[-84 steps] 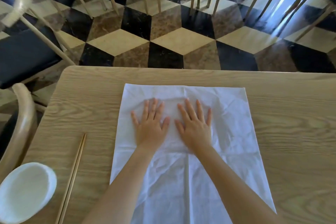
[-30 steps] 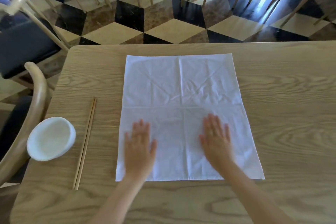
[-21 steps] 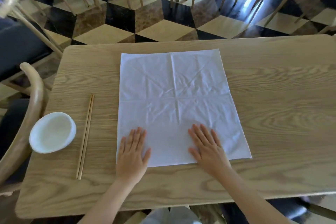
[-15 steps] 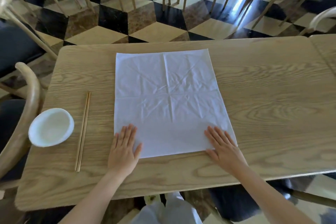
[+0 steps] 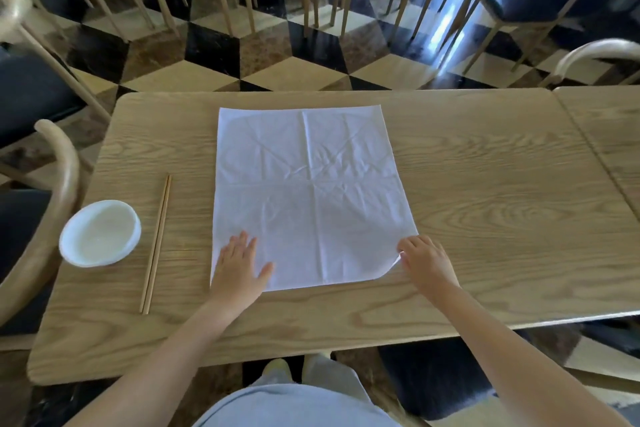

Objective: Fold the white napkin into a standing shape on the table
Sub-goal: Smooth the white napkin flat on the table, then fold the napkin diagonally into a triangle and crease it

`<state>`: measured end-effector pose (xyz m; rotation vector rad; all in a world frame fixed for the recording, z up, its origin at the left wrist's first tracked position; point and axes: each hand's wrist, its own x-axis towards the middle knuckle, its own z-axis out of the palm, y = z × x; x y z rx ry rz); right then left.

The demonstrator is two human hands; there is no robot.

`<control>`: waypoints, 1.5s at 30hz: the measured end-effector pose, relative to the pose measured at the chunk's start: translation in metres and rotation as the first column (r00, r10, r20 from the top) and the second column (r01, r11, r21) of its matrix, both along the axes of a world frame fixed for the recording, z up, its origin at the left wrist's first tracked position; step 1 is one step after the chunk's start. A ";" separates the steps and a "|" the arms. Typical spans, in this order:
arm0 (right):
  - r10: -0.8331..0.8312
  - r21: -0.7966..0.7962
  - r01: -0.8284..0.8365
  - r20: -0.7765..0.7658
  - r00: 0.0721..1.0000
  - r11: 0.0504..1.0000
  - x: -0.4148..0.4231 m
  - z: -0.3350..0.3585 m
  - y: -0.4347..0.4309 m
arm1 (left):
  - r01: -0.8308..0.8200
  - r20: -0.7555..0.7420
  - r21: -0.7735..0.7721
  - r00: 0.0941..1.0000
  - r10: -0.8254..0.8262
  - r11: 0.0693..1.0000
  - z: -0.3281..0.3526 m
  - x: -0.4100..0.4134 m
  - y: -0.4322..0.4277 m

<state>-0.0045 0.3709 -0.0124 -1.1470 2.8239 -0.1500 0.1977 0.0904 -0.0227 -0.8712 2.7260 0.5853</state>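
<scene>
The white napkin (image 5: 308,191) lies spread flat and creased on the wooden table (image 5: 485,204). My left hand (image 5: 239,269) rests flat, fingers apart, on the napkin's near left corner. At the near right corner my right hand (image 5: 427,262) has its fingers curled on the cloth, and that corner is lifted and curled up off the table.
A white bowl (image 5: 100,232) sits at the table's left, with a pair of wooden chopsticks (image 5: 156,243) between it and the napkin. Chairs stand around the table and across the checkered floor. A second table (image 5: 609,128) adjoins on the right.
Both hands slid from the napkin's middle down to its near corners. The right hand has picked up the near right corner, which now curls upward.
</scene>
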 end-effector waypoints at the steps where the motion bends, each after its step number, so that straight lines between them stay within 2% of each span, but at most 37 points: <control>1: -0.003 -0.050 0.003 0.007 1.000 0.999 -0.003 0.006 -0.011 | -0.014 -0.062 0.046 0.998 0.016 0.999 0.011 -0.007 0.009; 3: 0.038 -0.149 -0.036 0.012 0.999 0.988 -0.011 0.018 -0.035 | 0.025 -0.167 0.192 0.986 0.007 0.981 0.027 -0.024 0.028; 6: 0.135 -0.253 -0.109 0.092 0.987 0.961 -0.022 0.038 -0.073 | 0.077 -0.210 0.458 0.977 0.024 0.886 0.041 -0.054 0.056; 10: 0.307 -0.327 -0.231 0.204 0.929 0.916 -0.034 0.055 -0.114 | -0.067 -0.203 0.705 0.935 0.292 0.706 0.053 -0.088 0.072; 14: 0.437 -0.319 -0.356 0.235 0.868 0.879 -0.043 0.065 -0.151 | -0.199 -0.201 0.782 0.816 0.542 0.590 0.062 -0.105 0.062; 18: 0.466 -0.380 -0.349 0.279 0.840 0.857 -0.049 0.077 -0.189 | -0.337 -0.183 0.773 0.693 0.697 0.538 0.069 -0.102 0.036; 22: 0.444 -0.440 -0.263 0.384 0.809 0.859 -0.058 0.090 -0.231 | -0.405 -0.192 0.756 0.614 0.766 0.514 0.076 -0.101 -0.003; 26: 0.409 -0.480 -0.187 0.415 0.813 0.857 -0.073 0.089 -0.282 | -0.432 -0.208 0.752 0.560 0.802 0.497 0.084 -0.115 -0.045; 31: 0.324 -0.432 -0.124 0.426 0.845 0.893 -0.094 0.084 -0.347 | -0.408 -0.215 0.733 0.619 0.756 0.543 0.083 -0.134 -0.096; 35: 0.298 -0.356 -0.148 0.414 0.860 0.923 -0.105 0.074 -0.396 | -0.466 -0.196 0.710 0.589 0.784 0.528 0.070 -0.146 -0.137; 39: 0.252 -0.270 -0.152 0.392 0.885 0.951 -0.109 0.052 -0.440 | -0.505 -0.242 0.644 0.579 0.779 0.575 0.050 -0.156 -0.175; 45: 0.194 -0.155 -0.150 0.328 0.924 0.976 -0.110 0.018 -0.481 | -0.541 -0.245 0.560 0.614 0.750 0.627 0.015 -0.161 -0.208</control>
